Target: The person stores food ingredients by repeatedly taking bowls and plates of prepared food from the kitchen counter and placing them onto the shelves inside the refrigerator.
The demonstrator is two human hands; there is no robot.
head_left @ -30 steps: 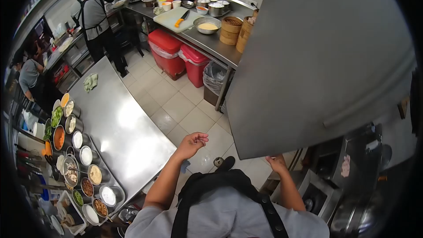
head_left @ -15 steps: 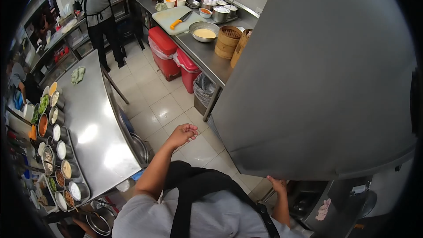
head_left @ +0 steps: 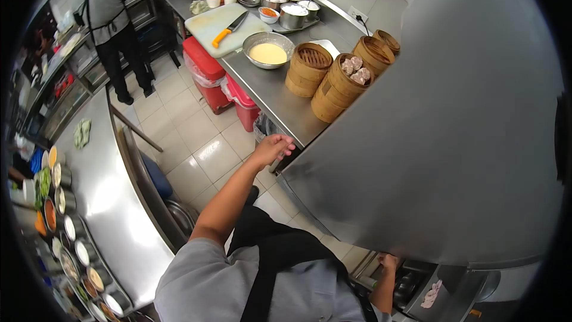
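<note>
My left hand (head_left: 274, 150) is in the air over the floor, near the front edge of the steel counter (head_left: 268, 98). Its fingers are loosely curled together, and nothing shows in them. My right hand (head_left: 388, 260) is low beside the bottom edge of a tall grey metal cabinet (head_left: 417, 143). Its fingers are mostly hidden, and whether it grips anything is unclear. On the counter stand bamboo steamers (head_left: 308, 74), one stack holding pale dumplings (head_left: 356, 70). Beside them is a metal bowl (head_left: 267, 52) of pale yellow liquid.
A knife (head_left: 229, 30) lies on a white cutting board (head_left: 205, 27). Red bins (head_left: 205, 77) stand under the counter. At left, a steel table (head_left: 113, 185) carries several food containers (head_left: 71, 226). Another person (head_left: 107, 24) stands at the back left.
I have moved forward, and more steamers and the dumplings have come into view. My left hand is farther forward and nearer the counter. My right hand's thumb is no longer stretched out.
</note>
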